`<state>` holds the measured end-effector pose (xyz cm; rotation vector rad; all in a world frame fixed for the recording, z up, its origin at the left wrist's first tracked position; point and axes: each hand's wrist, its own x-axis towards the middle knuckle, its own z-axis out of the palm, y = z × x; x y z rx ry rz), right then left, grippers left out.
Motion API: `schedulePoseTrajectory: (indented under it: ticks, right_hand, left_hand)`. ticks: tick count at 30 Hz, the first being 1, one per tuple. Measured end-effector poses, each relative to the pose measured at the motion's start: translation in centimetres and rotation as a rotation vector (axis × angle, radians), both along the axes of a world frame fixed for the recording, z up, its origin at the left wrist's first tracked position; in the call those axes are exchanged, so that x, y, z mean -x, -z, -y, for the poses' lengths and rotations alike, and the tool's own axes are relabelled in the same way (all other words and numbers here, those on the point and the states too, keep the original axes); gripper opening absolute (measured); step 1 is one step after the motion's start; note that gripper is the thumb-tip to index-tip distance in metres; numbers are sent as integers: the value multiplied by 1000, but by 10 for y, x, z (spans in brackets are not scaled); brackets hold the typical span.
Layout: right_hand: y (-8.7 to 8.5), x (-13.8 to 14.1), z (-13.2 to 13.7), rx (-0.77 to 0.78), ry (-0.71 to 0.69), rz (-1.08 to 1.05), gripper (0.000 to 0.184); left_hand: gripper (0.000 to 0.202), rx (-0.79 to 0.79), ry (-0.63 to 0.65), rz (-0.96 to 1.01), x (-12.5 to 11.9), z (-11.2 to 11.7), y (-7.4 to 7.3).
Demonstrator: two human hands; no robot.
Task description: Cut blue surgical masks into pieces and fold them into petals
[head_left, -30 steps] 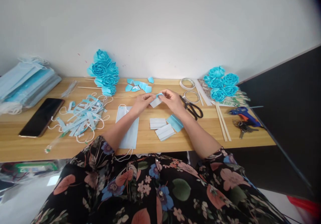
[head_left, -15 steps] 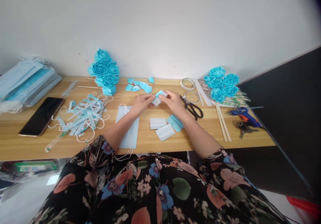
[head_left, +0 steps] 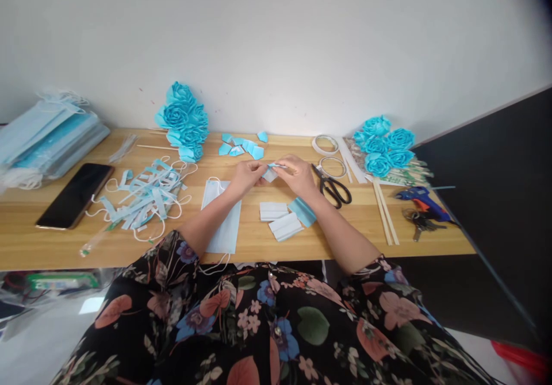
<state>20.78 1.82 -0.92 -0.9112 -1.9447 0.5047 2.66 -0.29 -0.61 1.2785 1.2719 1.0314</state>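
Between both hands, over the middle of the table, is a small folded piece of blue and white mask fabric [head_left: 270, 173]. My left hand [head_left: 250, 176] pinches its left side, and my right hand [head_left: 296, 173] pinches its upper right. Nearer to me lie several cut mask pieces [head_left: 285, 226], white and blue. A whole face mask [head_left: 222, 224] rests partly under my left forearm. Beyond the hands sit several folded blue petals [head_left: 248, 147]. Scissors [head_left: 332, 189] with black handles lie beside my right wrist.
At left are stacked masks [head_left: 56, 138], a phone [head_left: 75, 195], and cut strips with ear loops [head_left: 149, 195]. Blue fabric roses [head_left: 183, 120] stand behind them. Tape rolls [head_left: 325, 143], more roses [head_left: 379, 143], wooden sticks [head_left: 385, 212], a glue gun [head_left: 425, 201] and keys [head_left: 420, 221] are at right.
The fabric piece now looks smaller, its right part folded over. My right hand has curled over its top edge; my left hand keeps its pinch. The view has shifted slightly.
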Motion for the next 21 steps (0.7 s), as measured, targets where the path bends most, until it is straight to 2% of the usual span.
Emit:
schedulePoseTrajectory:
  ticks: [4,8,11,16,21]
  right_hand:
    - [0,1,2,1,-11,-7,12]
    - [-1,2,5,124,44,-17,16]
    - [-3,3,7,184,45,-40,17]
    - [-7,2,8,238,29,-76,17]
    - [-7,1,7,283,12,-129,20]
  left_hand:
    - [15,-129,-47,-56,-1,3,-3]
    - [17,-311,-95,-192,-1,6,-3]
    - [15,-374,-58,-248,-1,9,-4]
    - [30,-365,60,-186,0,9,-4]
    - [13,-257,56,8,-3,2,1]
